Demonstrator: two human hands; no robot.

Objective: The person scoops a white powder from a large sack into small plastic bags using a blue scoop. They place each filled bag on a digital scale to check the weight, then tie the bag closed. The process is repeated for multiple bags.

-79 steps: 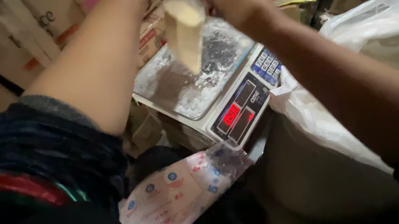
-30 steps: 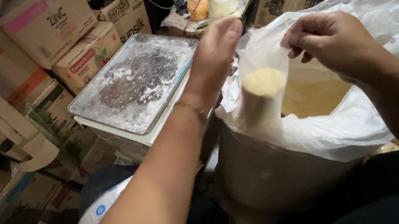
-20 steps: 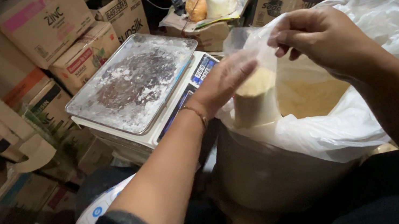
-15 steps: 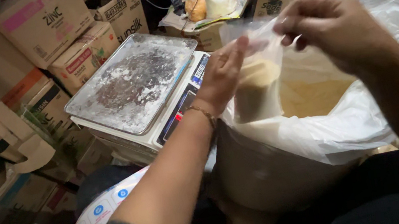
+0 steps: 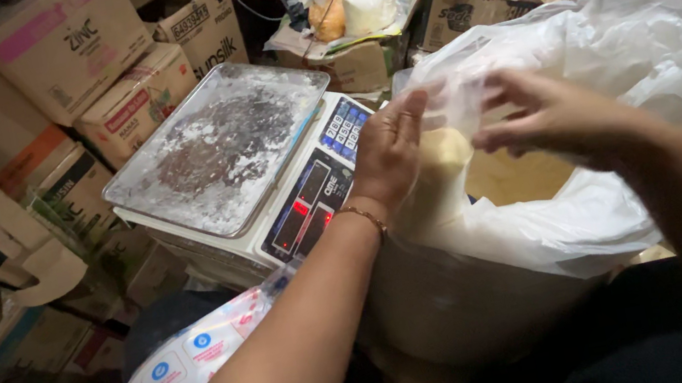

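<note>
Small bag (image 5: pixel 441 174) w/ powder gripped by both hands.

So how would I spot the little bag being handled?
Find the large white sack right of the weighing scale. Over its open mouth, both hands hold a small clear bag. Unlike the sack, it is see-through and part-filled with pale yellow powder.

A digital scale (image 5: pixel 266 191) with a flour-dusted metal tray (image 5: pixel 218 148) sits on cardboard boxes (image 5: pixel 69 52). Right of the scale stands a large sack lined with white plastic (image 5: pixel 618 68). Behind the scale, an open box (image 5: pixel 365 61) holds bagged goods.
</note>
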